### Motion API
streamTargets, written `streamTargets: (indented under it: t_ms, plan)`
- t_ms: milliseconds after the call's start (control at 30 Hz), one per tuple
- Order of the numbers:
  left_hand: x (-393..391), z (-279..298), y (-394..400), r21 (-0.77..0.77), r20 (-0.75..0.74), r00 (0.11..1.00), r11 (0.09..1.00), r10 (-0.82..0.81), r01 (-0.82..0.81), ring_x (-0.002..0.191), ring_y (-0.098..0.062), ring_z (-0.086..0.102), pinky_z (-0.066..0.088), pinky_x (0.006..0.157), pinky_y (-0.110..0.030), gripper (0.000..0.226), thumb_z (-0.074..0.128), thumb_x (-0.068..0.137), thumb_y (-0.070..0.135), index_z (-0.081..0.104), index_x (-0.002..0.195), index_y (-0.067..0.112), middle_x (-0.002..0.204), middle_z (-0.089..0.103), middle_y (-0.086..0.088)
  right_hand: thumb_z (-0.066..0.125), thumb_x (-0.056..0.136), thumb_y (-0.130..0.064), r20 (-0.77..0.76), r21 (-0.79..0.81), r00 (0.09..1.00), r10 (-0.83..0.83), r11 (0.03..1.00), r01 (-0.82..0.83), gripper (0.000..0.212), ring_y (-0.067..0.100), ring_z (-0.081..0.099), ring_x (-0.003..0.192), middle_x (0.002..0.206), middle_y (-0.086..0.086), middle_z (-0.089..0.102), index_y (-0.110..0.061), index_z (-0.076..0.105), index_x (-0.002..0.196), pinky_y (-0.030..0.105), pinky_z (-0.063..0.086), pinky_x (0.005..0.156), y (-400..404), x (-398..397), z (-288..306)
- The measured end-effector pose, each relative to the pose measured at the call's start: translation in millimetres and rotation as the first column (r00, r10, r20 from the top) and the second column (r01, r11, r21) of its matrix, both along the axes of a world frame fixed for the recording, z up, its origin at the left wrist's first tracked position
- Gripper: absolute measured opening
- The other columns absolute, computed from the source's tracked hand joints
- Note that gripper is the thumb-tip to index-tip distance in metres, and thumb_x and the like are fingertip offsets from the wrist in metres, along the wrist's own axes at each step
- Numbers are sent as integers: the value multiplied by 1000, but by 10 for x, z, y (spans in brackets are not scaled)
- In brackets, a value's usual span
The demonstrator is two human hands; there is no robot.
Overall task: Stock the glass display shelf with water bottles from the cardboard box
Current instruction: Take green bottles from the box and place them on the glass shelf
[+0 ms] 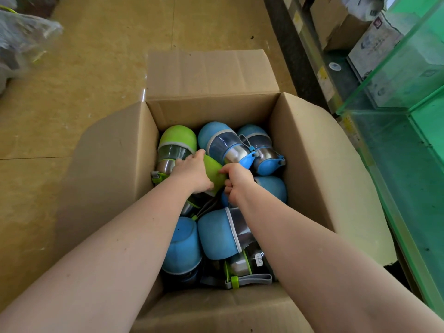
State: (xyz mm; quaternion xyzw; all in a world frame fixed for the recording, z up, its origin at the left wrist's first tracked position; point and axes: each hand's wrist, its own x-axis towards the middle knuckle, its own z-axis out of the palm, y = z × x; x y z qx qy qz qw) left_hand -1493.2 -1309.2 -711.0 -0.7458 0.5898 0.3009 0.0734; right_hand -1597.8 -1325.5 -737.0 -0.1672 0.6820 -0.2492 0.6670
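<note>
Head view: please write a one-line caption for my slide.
Both hands, left hand and right hand, grip a green bottle inside the open cardboard box.

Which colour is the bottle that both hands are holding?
Green bottle, seen in the head view.

One open brown cardboard box [310,150] sits on the floor. Inside I count six blue-sleeved steel water bottles [221,145] and four lime-green ones [179,138], some only partly seen, so the tally may run short. Two bare hands are in the box: left hand [192,174], right hand [236,181]. One glass display shelf [394,75] stands alongside.
</note>
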Motion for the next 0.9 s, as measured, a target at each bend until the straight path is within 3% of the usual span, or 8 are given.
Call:
streamTargets:
  t_ms: [133,267,400,567,667,733,833,900]
  plan:
    - [-47,20,-51,-11,24,1000,1000,2,-2,133,-35,31,30,106,-36,96,72,74,38,14,148,18,144,34,-15,47,81,-2,-83,13,995,48,999,-48,21,15,25,50,63,2,30,-16,36,70,24,23,40,39,1,-7]
    - [-95,7,-72,26,2,999,998,53,-53,133,-33,34,33,106,-37,98,75,71,34,16,148,17,143,29,-16,39,89,-2,-75,27,990,117,993,-115,28,14,25,47,62,2,32,-16,32,66,8,19,27,24,-26,-16]
    - [-108,-14,-82,48,-1,998,996,69,-68,128,-34,41,38,101,-38,88,72,75,27,20,146,16,142,26,-16,32,90,6,24,-1,994,109,994,-109,26,15,37,48,63,7,41,-9,41,70,8,29,28,27,-31,49]
    - [-105,-3,-90,104,24,999,993,47,-49,131,-33,37,40,103,-40,100,75,72,22,11,149,19,147,18,-15,28,89,11,192,23,981,32,999,-37,26,15,48,42,64,10,47,-5,42,74,12,36,29,71,-104,89]
    - [-95,11,-87,99,18,998,993,58,-59,133,-34,35,42,102,-41,104,75,70,21,9,149,21,147,17,-14,29,87,7,148,22,989,3,1000,-6,30,7,30,25,48,2,35,-12,33,64,13,20,26,81,-135,60]
    - [-92,9,-85,82,16,997,994,74,-75,133,-34,34,41,103,-42,104,76,69,26,10,149,20,147,17,-15,31,87,6,101,9,995,18,1000,-19,33,6,19,20,49,0,27,-14,30,61,13,13,27,97,-144,62]
    - [-108,26,-83,46,4,994,993,110,-110,132,-33,34,39,104,-42,102,79,65,41,21,145,18,141,22,-15,32,89,3,59,12,996,73,997,-74,32,7,16,16,46,1,28,-14,31,61,10,12,26,137,-164,119]
    - [-121,50,-76,41,18,994,993,110,-110,132,-32,31,38,105,-42,105,81,59,50,27,142,17,137,24,-15,30,92,2,32,-2,990,136,991,-136,32,5,18,14,54,2,30,-14,34,64,9,14,25,163,-174,168]
